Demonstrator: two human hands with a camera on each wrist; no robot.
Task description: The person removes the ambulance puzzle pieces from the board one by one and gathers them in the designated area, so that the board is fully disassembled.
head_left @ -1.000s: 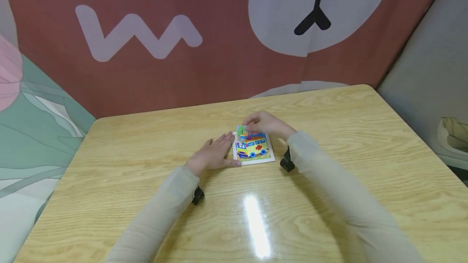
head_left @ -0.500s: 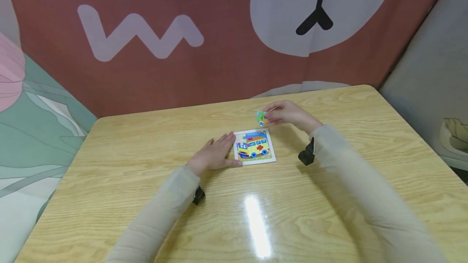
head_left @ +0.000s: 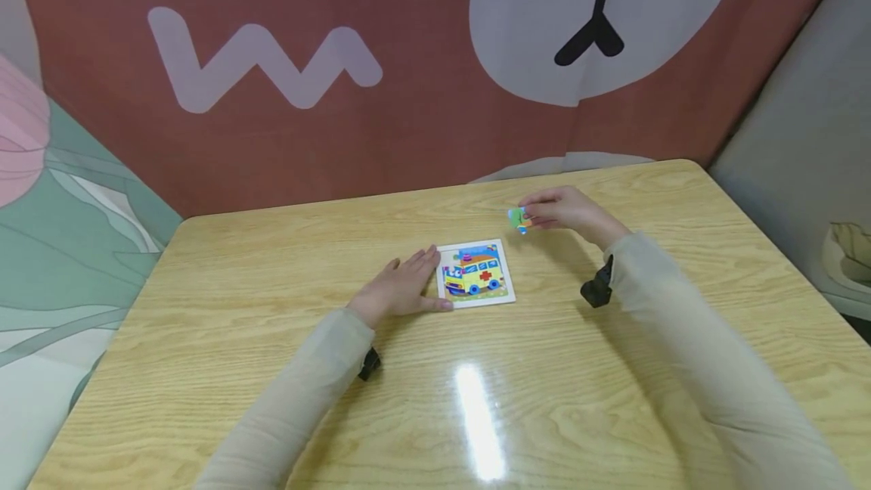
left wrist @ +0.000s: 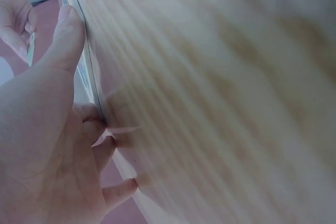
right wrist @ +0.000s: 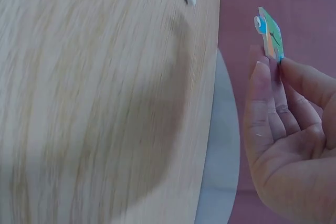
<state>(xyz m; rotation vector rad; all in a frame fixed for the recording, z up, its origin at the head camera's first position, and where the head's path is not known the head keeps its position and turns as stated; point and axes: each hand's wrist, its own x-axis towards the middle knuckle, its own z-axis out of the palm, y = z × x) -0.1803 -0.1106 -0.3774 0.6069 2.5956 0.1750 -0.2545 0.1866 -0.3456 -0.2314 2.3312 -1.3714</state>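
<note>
A small jigsaw puzzle (head_left: 476,273) in a white frame lies flat on the table, its picture a yellow ambulance with a red cross. At its upper left corner area a white gap shows. My left hand (head_left: 398,289) rests beside the frame's left side, fingers spread straight, with thumb and fingertips at its edge. Raised over the table, up and right of the frame, my right hand (head_left: 570,212) pinches a green and blue puzzle piece (head_left: 520,219) between thumb and fingers. In the right wrist view the piece (right wrist: 271,36) stands on edge, clear of the table.
The wooden table (head_left: 272,271) reaches back to a red-brown cloth (head_left: 408,127) with a printed bear face. A black wrist camera (head_left: 597,287) sits under the right wrist. Glare marks the table's front part. At the far right is a pale object (head_left: 847,252).
My right hand has lifted the puzzle piece from over the frame's upper left and carried it right and away, baring the white gap. The left hand stays in place.
</note>
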